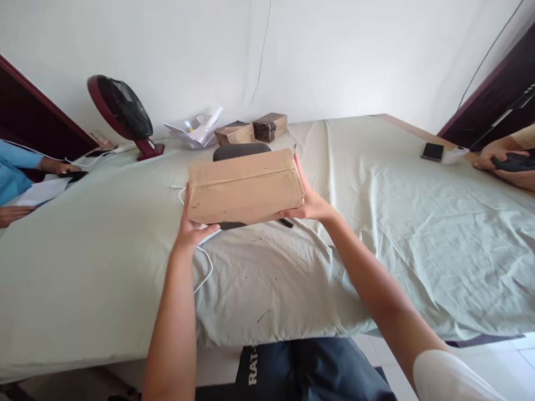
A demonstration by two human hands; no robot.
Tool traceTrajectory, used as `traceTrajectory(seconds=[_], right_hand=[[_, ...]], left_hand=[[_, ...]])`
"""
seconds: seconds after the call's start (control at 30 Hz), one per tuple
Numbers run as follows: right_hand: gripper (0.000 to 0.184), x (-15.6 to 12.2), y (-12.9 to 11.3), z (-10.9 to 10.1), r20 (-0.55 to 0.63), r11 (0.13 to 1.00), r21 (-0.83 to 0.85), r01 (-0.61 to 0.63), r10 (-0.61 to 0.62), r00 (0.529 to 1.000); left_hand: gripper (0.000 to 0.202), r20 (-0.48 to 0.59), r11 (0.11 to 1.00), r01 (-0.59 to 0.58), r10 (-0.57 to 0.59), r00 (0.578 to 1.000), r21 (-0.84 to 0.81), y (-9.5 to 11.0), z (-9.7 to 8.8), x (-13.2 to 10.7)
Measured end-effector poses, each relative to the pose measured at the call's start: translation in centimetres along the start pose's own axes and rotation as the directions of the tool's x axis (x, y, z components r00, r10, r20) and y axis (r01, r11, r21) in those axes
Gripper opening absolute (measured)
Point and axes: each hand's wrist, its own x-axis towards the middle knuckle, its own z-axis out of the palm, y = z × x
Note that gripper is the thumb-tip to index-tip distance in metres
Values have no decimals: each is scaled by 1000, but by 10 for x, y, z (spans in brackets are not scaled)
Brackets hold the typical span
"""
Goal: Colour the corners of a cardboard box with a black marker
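Note:
A brown cardboard box is held up over the table between both my hands, slightly tilted, its right end higher. My left hand grips its left end, with the thumb along the lower edge. At the right end, my right hand is wrapped round the side, thumb underneath. Behind the box a dark rounded object shows only in part; its kind is hidden. A small black piece sticks out below the box. A white cable runs on the cloth near my left forearm.
A pale green cloth covers the table. Along the back stand a red fan, a plastic bag and two patterned cartons. A black box lies at right. Other people's hands are at the left and right edges.

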Motion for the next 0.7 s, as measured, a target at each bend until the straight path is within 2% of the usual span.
traceTrajectory(seconds=[0.03,0.1,0.2,0.4,0.53,0.7], right_hand=[[141,4,-3,-11,19,999,21,31,-32,999],[142,12,-7,-25,6,998,10,67,-67,998],[134,18,-10,-33,-56,997,-33,70,-71,996],[114,11,-15,-46,-143,989,-135,60,-80,986],[115,8,-18,-53,-182,986,-162,44,-74,981],[115,10,-21,-51,-166,982,-178,63,-93,982]], left_hand=[[104,10,999,12,-12,1000,51,12,-12,11],[94,4,966,-3,2,1000,257,32,-24,31],[87,-6,922,-47,54,999,383,54,-19,51],[82,5,937,-119,124,992,327,71,8,54],[83,-7,956,-106,112,994,274,72,12,52],[90,-11,962,-99,105,994,255,66,13,54]])
